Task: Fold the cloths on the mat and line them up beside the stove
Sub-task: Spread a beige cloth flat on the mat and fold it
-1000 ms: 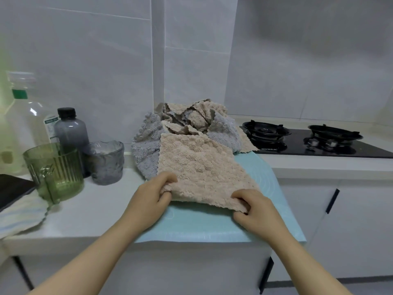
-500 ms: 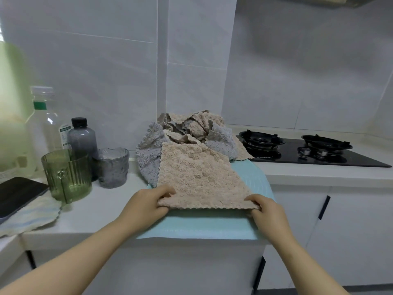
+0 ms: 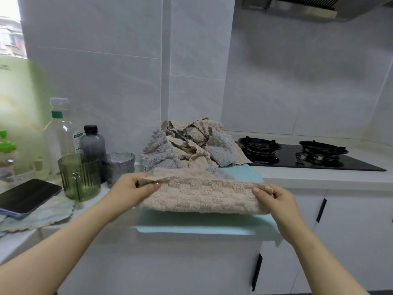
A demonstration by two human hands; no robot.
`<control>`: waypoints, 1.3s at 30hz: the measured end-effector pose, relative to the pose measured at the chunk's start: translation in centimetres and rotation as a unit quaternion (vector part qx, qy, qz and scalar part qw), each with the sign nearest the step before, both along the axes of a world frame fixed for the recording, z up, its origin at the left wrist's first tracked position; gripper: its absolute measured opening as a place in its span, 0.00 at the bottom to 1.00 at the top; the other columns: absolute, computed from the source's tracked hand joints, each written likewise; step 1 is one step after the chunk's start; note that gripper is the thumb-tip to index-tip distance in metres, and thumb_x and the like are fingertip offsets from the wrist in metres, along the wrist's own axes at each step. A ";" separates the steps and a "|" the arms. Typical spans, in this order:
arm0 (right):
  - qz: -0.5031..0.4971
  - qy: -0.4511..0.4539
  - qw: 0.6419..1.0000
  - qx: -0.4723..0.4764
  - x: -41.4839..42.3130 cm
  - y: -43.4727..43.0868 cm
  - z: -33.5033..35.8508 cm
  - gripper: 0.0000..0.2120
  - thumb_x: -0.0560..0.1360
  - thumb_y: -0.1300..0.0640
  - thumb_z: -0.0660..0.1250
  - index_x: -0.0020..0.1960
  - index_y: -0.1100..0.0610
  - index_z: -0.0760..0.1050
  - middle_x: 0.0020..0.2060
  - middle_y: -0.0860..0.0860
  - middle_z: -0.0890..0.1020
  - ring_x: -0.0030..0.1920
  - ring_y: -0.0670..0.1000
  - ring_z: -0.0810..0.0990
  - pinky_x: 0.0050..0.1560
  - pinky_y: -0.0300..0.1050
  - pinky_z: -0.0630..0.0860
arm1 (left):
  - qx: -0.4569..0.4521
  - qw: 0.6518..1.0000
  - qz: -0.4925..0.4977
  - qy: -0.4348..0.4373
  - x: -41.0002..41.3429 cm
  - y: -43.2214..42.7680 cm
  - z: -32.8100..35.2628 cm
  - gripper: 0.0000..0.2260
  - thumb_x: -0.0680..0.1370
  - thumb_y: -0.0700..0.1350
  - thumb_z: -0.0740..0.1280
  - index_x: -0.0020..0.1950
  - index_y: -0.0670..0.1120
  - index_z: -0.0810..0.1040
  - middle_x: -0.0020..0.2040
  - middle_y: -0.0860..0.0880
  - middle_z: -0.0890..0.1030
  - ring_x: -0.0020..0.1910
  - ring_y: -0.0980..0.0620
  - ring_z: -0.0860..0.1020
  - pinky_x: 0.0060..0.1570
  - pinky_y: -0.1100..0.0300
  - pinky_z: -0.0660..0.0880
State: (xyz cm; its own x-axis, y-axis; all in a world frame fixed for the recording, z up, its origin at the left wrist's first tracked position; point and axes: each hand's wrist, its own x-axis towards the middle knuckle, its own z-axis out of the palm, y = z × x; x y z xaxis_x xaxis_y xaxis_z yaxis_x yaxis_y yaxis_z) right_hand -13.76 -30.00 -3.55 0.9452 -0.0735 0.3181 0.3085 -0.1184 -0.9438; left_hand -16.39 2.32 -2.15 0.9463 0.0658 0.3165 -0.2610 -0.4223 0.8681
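The beige cloth [image 3: 200, 194] hangs doubled just above the front half of the mat [image 3: 191, 227]. It looks soft, light and floppy, so its corners seem the sensible hold. The left hand [image 3: 131, 188] and right hand [image 3: 274, 199] each pinch one, with the unfolded heap [image 3: 191, 145] at the mat's back.

No legible text anywhere.

Soft, even daylight is filling the kitchen, coming in from a window [image 3: 10, 33] at the upper left, which is blowing out to white. The tiles [image 3: 95, 81] are looking pale and flat. A faint shadow is lying under the cloth [image 3: 202, 196] on the mat [image 3: 191, 228]. The wide lens is bending wall lines at the edges, and the green jug [image 3: 21, 107] at left is showing soft.
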 end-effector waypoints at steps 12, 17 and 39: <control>-0.026 0.066 0.995 -0.066 4.2 1.3 -1.7 0.11 0.73 0.59 0.69 0.36 0.64 0.74 0.32 0.53 0.73 0.35 0.51 0.70 0.39 0.44 0.66 | 0.037 0.995 0.088 0.036 4.4 0.1 -2.0 0.10 0.76 0.48 0.67 0.45 0.41 0.79 0.39 0.42 0.81 0.38 0.48 0.76 0.39 0.57 0.69; -0.082 0.060 0.988 -0.113 6.8 2.3 -2.0 0.13 0.74 0.59 0.68 0.32 0.57 0.72 0.28 0.49 0.73 0.33 0.50 0.69 0.36 0.44 0.65 | 0.144 0.977 0.147 0.050 7.7 -0.3 -2.0 0.10 0.77 0.50 0.66 0.43 0.43 0.75 0.37 0.47 0.77 0.41 0.47 0.74 0.37 0.57 0.65; -0.127 0.065 0.866 -0.479 8.9 3.2 -3.7 0.09 0.78 0.46 0.59 0.56 0.41 0.73 0.51 0.49 0.76 0.59 0.57 0.69 0.49 0.45 0.61 | 0.051 0.987 0.154 -0.003 9.5 0.0 -5.0 0.06 0.72 0.47 0.71 0.38 0.53 0.76 0.36 0.53 0.77 0.35 0.56 0.72 0.35 0.60 0.66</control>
